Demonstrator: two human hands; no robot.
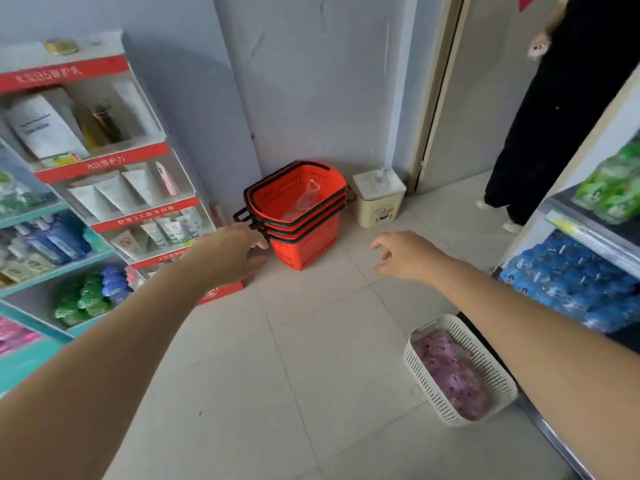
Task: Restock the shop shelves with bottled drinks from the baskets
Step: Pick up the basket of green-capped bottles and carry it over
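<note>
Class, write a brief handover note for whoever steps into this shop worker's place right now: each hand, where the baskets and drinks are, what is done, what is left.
The left hand is open, fingertips at the black handles of the stacked red baskets, no grip yet.
The right hand is open, in the air, holding nothing.
The stack stands on the floor against the wall; the top one holds only a clear plastic bag.
By the right shelf, the white basket sits full of pink items, too blurred to identify.
Done: blue bottles and green bottles fill the right shelf.
Left: the white basket's stock.
</note>
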